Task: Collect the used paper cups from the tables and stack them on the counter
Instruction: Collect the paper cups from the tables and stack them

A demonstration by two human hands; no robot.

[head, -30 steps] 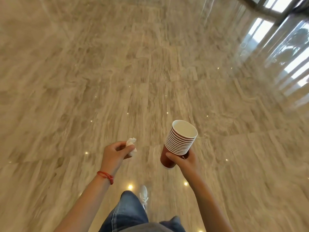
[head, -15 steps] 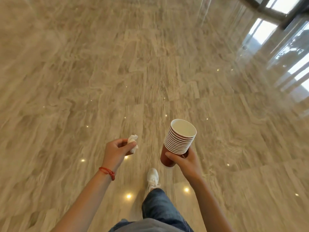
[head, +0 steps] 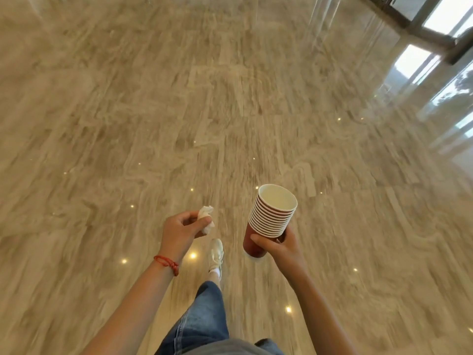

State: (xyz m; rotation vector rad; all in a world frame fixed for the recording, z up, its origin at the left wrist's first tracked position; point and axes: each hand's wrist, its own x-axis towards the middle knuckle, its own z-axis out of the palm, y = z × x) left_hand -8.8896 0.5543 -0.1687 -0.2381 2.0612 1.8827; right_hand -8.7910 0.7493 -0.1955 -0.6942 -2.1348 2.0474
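Two hands are loaded in the head view as I read it. My right hand is wrapped around the lowest cup of the stack of cups, thumb across the near side and fingers curled behind, so the stack sits in the air at about waist level, tilted away from me, with no bench in sight. My left hand pinches a crumpled tissue between thumb and fingertips; a red cord circles that wrist. Below, one white shoe and a jeans leg stand over the polished floor, with a window at upper right. I judge the main risk to be the grip itself: only the bottom cup is held, the upper cups merely nest in it, and a jolt in the stride or a further lean could let them slide out and scatter. A second risk is the glossy floor, which looks slippery underfoot. The tissue, loosely pinched, could also drop unnoticed. Against the frame half a second back, the shoe is planted further forward, the window has slid lower and nearer at the right, and both hands hold the same things in nearly the same pose.
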